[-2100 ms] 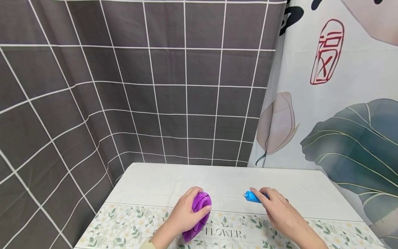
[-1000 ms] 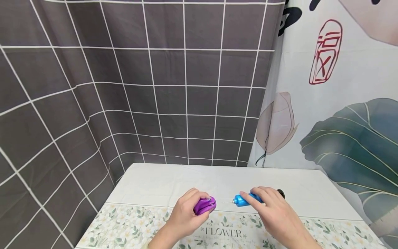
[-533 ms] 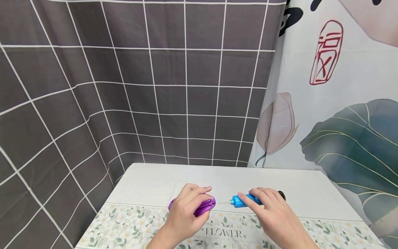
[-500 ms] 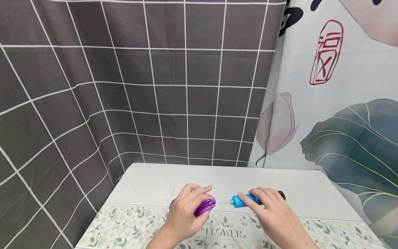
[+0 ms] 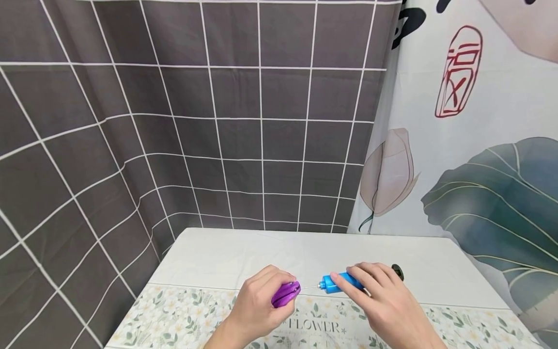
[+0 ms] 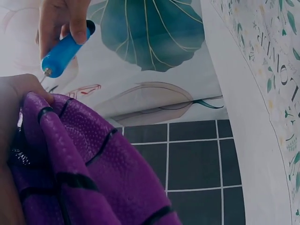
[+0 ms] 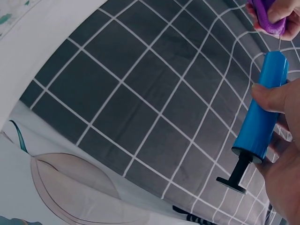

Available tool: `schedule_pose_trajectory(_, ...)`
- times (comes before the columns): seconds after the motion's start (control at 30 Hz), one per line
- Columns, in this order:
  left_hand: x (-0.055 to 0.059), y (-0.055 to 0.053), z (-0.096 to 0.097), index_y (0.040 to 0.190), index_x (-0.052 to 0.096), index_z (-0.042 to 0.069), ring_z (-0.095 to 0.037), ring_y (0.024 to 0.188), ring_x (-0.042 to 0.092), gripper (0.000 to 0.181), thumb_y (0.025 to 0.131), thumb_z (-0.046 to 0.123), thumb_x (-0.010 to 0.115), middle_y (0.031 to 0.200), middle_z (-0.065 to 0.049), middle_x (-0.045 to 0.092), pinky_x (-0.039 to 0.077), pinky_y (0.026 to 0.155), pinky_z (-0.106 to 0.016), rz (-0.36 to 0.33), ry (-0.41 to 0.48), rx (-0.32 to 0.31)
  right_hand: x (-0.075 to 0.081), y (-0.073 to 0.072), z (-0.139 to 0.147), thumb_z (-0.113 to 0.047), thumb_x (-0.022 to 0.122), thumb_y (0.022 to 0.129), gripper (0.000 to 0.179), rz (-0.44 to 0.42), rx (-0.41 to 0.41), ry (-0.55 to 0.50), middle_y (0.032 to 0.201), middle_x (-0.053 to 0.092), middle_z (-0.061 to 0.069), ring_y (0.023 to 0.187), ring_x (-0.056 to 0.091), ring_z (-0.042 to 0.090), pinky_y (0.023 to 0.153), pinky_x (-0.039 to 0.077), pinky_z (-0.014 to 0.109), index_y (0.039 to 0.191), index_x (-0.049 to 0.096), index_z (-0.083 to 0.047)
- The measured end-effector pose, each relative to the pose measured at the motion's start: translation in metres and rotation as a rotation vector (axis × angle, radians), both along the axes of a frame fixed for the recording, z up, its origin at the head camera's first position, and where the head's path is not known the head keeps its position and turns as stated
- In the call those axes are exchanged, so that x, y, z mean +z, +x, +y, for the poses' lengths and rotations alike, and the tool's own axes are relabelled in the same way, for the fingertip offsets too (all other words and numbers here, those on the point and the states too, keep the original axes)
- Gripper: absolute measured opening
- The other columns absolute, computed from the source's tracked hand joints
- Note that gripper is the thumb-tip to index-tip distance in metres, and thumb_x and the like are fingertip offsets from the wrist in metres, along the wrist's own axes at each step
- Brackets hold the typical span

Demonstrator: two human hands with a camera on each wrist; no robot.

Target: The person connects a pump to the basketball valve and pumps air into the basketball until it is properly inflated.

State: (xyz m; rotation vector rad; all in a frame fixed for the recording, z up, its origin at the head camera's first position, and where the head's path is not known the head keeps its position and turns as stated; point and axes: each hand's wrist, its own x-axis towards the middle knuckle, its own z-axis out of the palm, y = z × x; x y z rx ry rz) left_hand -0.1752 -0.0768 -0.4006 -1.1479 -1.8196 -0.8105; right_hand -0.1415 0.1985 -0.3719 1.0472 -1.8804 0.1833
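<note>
My left hand (image 5: 258, 301) grips a purple deflated ball (image 5: 286, 294), squashed and folded. In the left wrist view, the ball (image 6: 108, 164) shows black lines and a dimpled skin. In my right hand (image 5: 388, 301) lies a blue hand pump (image 5: 334, 284), held near level with fingers and thumb around its barrel. A thin needle (image 5: 310, 287) sticks out from the pump's front and reaches the ball's edge; whether its tip is inside cannot be made out. The right wrist view shows the pump's black T-shaped handle (image 7: 233, 183), drawn out a little behind the barrel.
Both hands are above a table with a white cloth (image 5: 244, 247), whose front part bears a printed flower band (image 5: 183, 310). Behind hangs a dark grey cloth with white grid lines (image 5: 279, 140). A white curtain with leaf prints (image 5: 492, 194) hangs at the right.
The ball has been turned and folded so its end faces the pump. My right hand has brought the pump leftward until the needle meets the ball. A raised left finger has come down again.
</note>
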Motion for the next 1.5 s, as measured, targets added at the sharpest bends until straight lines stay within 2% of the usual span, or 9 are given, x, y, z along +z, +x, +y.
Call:
schedule_pose_trajectory(0.2, 0.003, 0.003, 0.000, 0.094, 0.068, 0.010, -0.004, 0.075, 0.059, 0.033, 0.063, 0.003, 0.073, 0.088, 0.004, 0.067, 0.050, 0.069, -0.006, 0.023, -0.030, 0.029, 0.001, 0.003, 0.001, -0.011, 0.024, 0.109, 0.050, -0.027, -0.019, 0.027, 0.110, 0.070, 0.006, 0.098, 0.061, 0.029, 0.094, 0.042, 0.040, 0.130, 0.069, -0.012)
schedule_pose_trajectory(0.43, 0.003, 0.003, 0.000, 0.092, 0.066, 0.012, -0.003, 0.073, 0.057, 0.031, 0.062, 0.004, 0.074, 0.084, 0.005, 0.065, 0.049, 0.066, -0.005, 0.019, -0.030, 0.054, 0.000, 0.002, 0.001, -0.012, 0.025, 0.109, 0.048, -0.005, -0.021, 0.041, 0.109, 0.071, 0.007, 0.098, 0.063, 0.030, 0.092, 0.044, 0.042, 0.131, 0.069, -0.012)
schedule_pose_trajectory(0.8, 0.000, 0.004, 0.000, 0.092, 0.067, 0.012, -0.002, 0.072, 0.057, 0.032, 0.062, 0.005, 0.076, 0.082, 0.005, 0.065, 0.048, 0.065, -0.004, 0.019, -0.045, 0.065, -0.005, 0.004, -0.001, -0.020, 0.024, 0.112, 0.049, -0.021, -0.055, 0.057, 0.109, 0.071, 0.004, 0.098, 0.062, 0.029, 0.090, 0.046, 0.042, 0.133, 0.068, -0.015)
schedule_pose_trajectory(1.03, 0.001, 0.005, 0.001, 0.089, 0.067, 0.013, -0.001, 0.070, 0.055, 0.030, 0.062, 0.005, 0.075, 0.080, 0.007, 0.064, 0.046, 0.064, -0.004, 0.026, -0.068, 0.080, -0.005, 0.005, -0.003, -0.017, 0.023, 0.111, 0.050, -0.010, -0.049, 0.057, 0.108, 0.070, 0.004, 0.096, 0.062, 0.028, 0.088, 0.047, 0.042, 0.131, 0.069, -0.014)
schedule_pose_trajectory(1.27, 0.003, 0.005, 0.002, 0.086, 0.065, 0.015, -0.001, 0.069, 0.054, 0.027, 0.062, 0.008, 0.075, 0.077, 0.009, 0.063, 0.045, 0.062, -0.004, 0.048, -0.104, 0.118, -0.003, 0.004, -0.009, -0.012, 0.027, 0.111, 0.046, 0.036, -0.040, 0.060, 0.106, 0.069, 0.006, 0.092, 0.061, 0.029, 0.082, 0.048, 0.043, 0.127, 0.071, -0.012)
schedule_pose_trajectory(1.5, 0.003, 0.003, 0.003, 0.085, 0.065, 0.015, -0.001, 0.069, 0.054, 0.026, 0.062, 0.009, 0.077, 0.077, 0.010, 0.063, 0.045, 0.062, -0.006, 0.057, -0.141, 0.149, -0.004, 0.005, -0.012, -0.012, 0.026, 0.112, 0.047, 0.035, -0.076, 0.074, 0.106, 0.068, 0.006, 0.091, 0.059, 0.027, 0.080, 0.048, 0.042, 0.125, 0.071, -0.011)
